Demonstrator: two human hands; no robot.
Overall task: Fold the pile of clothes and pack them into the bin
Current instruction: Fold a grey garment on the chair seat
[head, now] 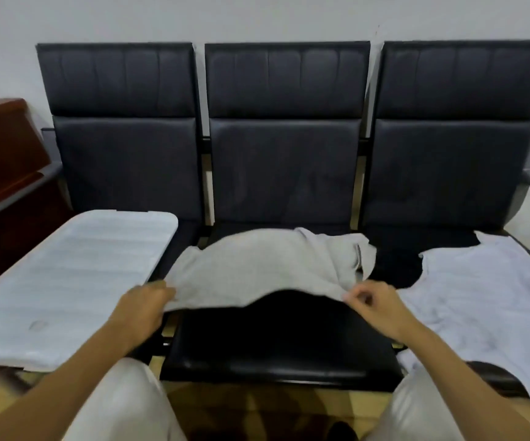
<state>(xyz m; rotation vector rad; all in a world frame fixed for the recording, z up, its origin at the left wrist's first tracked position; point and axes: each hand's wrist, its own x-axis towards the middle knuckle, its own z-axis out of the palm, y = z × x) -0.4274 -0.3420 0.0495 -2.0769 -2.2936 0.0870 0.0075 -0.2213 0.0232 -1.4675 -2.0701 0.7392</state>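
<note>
A light grey garment [263, 268] lies across the middle seat of a black three-seat bench [282, 342]. Its near hem is lifted off the seat. My left hand [144, 308] grips the hem's left corner. My right hand [376, 305] pinches the hem's right corner between thumb and fingers. A white garment [486, 300] lies spread on the right seat. On the left seat sits a white ribbed bin lid or bin top [66, 281]; its inside is hidden.
Tall black backrests [286, 138] rise behind the seats against a pale wall. A dark red wooden cabinet [6, 160] stands at the far left. My knees in light trousers [123, 405] are close to the bench front, above a yellowish floor.
</note>
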